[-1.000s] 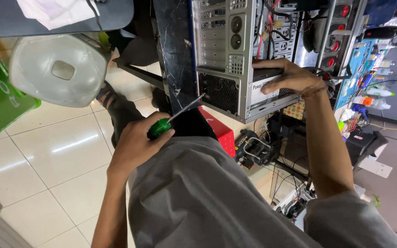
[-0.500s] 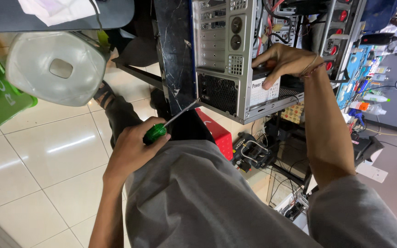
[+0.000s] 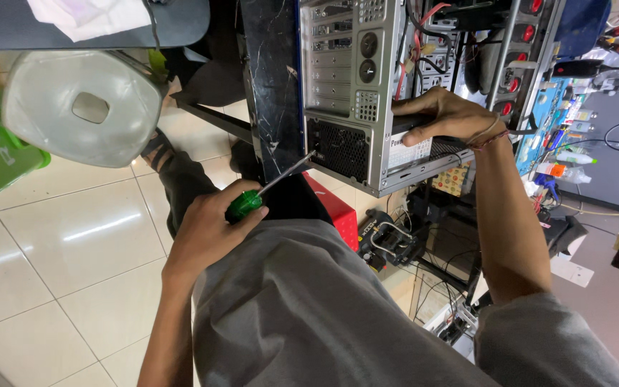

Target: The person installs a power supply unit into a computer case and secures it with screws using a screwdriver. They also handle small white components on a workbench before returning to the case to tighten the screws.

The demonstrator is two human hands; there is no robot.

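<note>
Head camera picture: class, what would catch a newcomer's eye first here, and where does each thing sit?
The open computer case stands out at top centre, its silver back panel facing the viewer. The right hand grips its lower edge by the power supply. Lower left, the left hand holds a green-handled screwdriver whose shaft points at the case's bottom corner. A pale plastic stool sits at upper left above the tiled floor.

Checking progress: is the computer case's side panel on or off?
Off: the computer case shows cables and its power supply inside, where the right hand rests.
</note>
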